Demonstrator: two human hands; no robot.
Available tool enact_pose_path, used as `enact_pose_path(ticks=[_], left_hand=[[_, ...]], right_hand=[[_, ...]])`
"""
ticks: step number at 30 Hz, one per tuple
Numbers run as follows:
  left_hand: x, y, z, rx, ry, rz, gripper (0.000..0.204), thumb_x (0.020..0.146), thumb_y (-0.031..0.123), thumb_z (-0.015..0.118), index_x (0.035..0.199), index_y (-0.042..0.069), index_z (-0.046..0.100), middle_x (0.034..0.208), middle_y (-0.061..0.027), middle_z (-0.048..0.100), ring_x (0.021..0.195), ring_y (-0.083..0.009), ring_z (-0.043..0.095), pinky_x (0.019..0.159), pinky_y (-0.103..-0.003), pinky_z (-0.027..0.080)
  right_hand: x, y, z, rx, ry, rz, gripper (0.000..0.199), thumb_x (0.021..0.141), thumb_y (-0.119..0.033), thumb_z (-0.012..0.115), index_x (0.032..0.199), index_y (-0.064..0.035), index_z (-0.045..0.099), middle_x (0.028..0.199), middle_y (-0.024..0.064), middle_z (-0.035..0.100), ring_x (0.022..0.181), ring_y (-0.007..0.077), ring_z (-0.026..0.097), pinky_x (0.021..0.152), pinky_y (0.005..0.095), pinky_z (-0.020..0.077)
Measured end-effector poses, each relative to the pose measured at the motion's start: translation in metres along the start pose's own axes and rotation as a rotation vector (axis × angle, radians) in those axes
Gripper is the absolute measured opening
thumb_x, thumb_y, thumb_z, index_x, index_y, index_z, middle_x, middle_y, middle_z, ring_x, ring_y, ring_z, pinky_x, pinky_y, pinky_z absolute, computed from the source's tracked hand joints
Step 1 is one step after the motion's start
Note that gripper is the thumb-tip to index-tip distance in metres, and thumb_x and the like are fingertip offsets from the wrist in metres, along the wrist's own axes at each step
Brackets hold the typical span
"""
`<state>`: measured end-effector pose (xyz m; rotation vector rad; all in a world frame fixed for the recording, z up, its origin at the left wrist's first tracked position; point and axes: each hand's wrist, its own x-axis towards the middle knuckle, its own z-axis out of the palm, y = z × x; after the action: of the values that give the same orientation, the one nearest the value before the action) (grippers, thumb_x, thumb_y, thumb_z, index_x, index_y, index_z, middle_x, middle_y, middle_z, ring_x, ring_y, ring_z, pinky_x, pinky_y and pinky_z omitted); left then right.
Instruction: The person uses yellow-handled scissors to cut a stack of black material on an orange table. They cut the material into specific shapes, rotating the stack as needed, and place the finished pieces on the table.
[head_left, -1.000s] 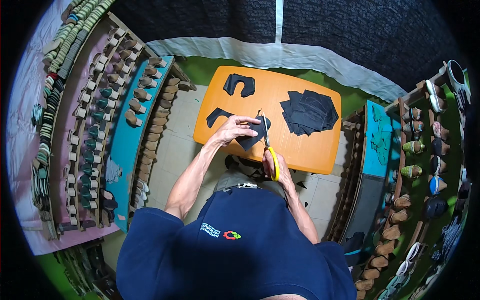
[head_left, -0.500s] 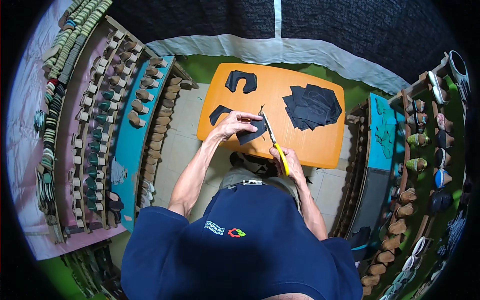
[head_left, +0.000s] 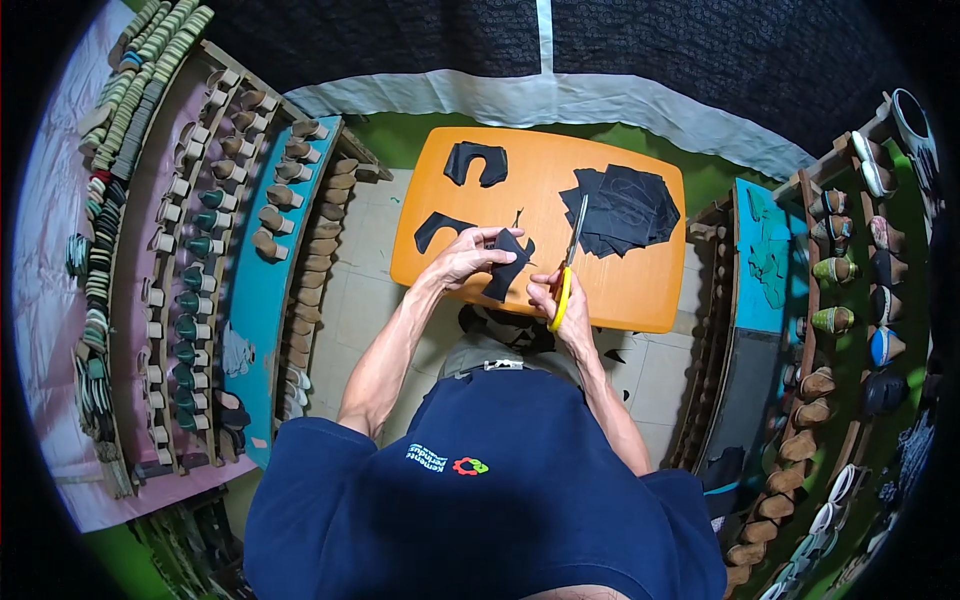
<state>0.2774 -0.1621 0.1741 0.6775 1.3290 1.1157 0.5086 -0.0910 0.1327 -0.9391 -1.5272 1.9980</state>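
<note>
Between its thumb and fingers, my left hand (head_left: 468, 256) pinches a piece of black fabric (head_left: 507, 268) above the near edge of the orange table (head_left: 540, 165). Yellow-handled scissors (head_left: 566, 280) are in my right hand (head_left: 570, 312), their blades pointing away from me and apart from the held piece. Beyond the blades lies a stack of black fabric pieces (head_left: 630, 210). A U-shaped black cutout (head_left: 476, 163) rests at the far left of the table, and a second curved black cutout (head_left: 437, 228) lies beside my left hand, partly hidden by it.
Racks of shoe lasts (head_left: 190, 330) stand on the left beside a blue board (head_left: 262, 330). More lasts and shoes (head_left: 830, 270) line the shelves on the right. A dark curtain (head_left: 660, 70) hangs behind the table. Dark scraps (head_left: 616, 355) lie on the tiled floor.
The scissors have moved right, off the fabric, and now point toward the stack. My left hand has turned the fabric piece and shifted it slightly left.
</note>
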Motion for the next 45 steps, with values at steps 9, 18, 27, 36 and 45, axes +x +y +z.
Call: enact_pose_path(ticks=[9, 18, 27, 36, 45], left_hand=[[-0.008, 0.014, 0.016, -0.022, 0.043, 0.008, 0.065, 0.083, 0.015, 0.080, 0.142, 0.008, 0.055, 0.102, 0.0008, 0.069, 0.086, -0.0053, 0.062, 0.070, -0.020, 0.048], [-0.003, -0.004, 0.020, 0.010, 0.282, 0.231, 0.061, 0.088, 0.012, 0.076, 0.145, 0.011, 0.054, 0.107, -0.0022, 0.069, 0.091, -0.0038, 0.062, 0.071, -0.018, 0.048], [0.004, 0.009, 0.032, -0.236, 0.340, 0.284, 0.051, 0.084, 0.003, 0.078, 0.132, 0.000, 0.062, 0.099, -0.0066, 0.073, 0.081, -0.0093, 0.070, 0.074, -0.021, 0.057], [0.008, 0.017, 0.031, -0.222, 0.301, 0.279, 0.059, 0.078, -0.003, 0.079, 0.134, 0.002, 0.062, 0.090, -0.0024, 0.072, 0.068, -0.0042, 0.063, 0.064, -0.017, 0.051], [0.010, 0.012, 0.031, -0.219, 0.235, 0.258, 0.061, 0.078, -0.004, 0.078, 0.137, 0.003, 0.060, 0.086, 0.0005, 0.071, 0.062, -0.0010, 0.058, 0.055, -0.017, 0.043]], right_hand=[[0.020, -0.014, 0.003, 0.051, -0.093, -0.056, 0.038, 0.086, -0.013, 0.079, 0.107, -0.0059, 0.048, 0.105, 0.0111, 0.071, 0.071, 0.0065, 0.058, 0.065, 0.0227, 0.0501], [0.015, -0.011, 0.007, 0.231, -0.039, 0.160, 0.032, 0.093, -0.030, 0.073, 0.100, -0.0059, 0.053, 0.080, 0.0065, 0.063, 0.062, 0.0122, 0.061, 0.057, 0.0254, 0.0515], [-0.004, 0.005, 0.005, -0.017, -0.171, 0.178, 0.046, 0.098, -0.051, 0.060, 0.091, -0.0056, 0.058, 0.067, 0.0029, 0.055, 0.053, 0.0131, 0.057, 0.050, 0.0271, 0.0462], [-0.012, -0.003, 0.003, -0.299, -0.131, 0.097, 0.053, 0.096, -0.057, 0.059, 0.088, -0.0044, 0.057, 0.058, 0.0010, 0.052, 0.050, 0.0112, 0.053, 0.047, 0.0287, 0.0417], [-0.017, -0.016, 0.003, -0.206, -0.089, 0.161, 0.050, 0.093, -0.055, 0.066, 0.086, -0.0059, 0.057, 0.058, -0.0006, 0.050, 0.048, 0.0090, 0.048, 0.047, 0.0274, 0.0415]])
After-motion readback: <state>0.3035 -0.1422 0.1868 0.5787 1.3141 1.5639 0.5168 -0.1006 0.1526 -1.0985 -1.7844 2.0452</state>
